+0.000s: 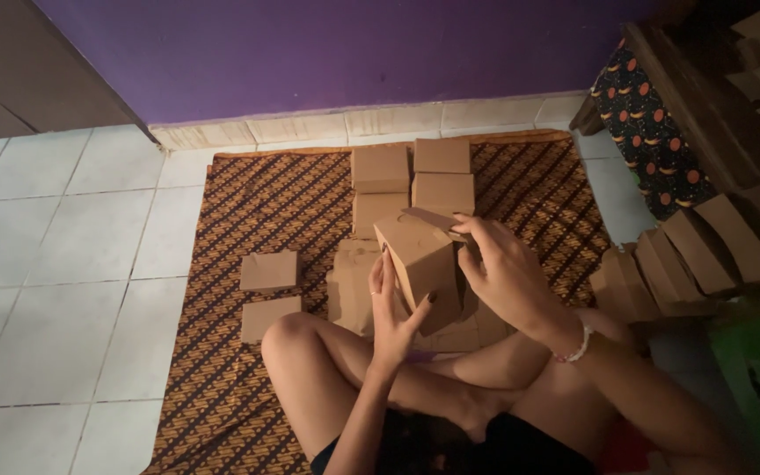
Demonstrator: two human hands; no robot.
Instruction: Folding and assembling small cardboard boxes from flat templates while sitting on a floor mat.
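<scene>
The small brown cardboard box (417, 264) is likely light and probably empty, judging by how easily one palm and a few fingertips carry it tilted in the air. Its walls look thin and stiff enough to keep their shape but would dent under a hard squeeze, and the matte card should give dry, sure friction. The safest hold is across two opposite flat faces, with the open flap (433, 218) pinched near its free edge rather than at the fold.

The box is held above the person's crossed legs, over the patterned mat (248, 211), clear of the floor. The left hand (390, 310) presses flat against its left face with the thumb wrapped under the lower corner, so that grip is clamped on the box. The right hand (505, 268) curls over the top right, fingertips closed on the flap.

It is a plain, unprinted, squarish carton, tan in the dim light, with sharp folded edges and one lid flap standing up at the top.

Behind it stands a cluster of finished boxes (411, 180), two more boxes (268, 271) lie to the left on the mat, and a row of flat-folded blanks (692, 255) leans at the right.
</scene>
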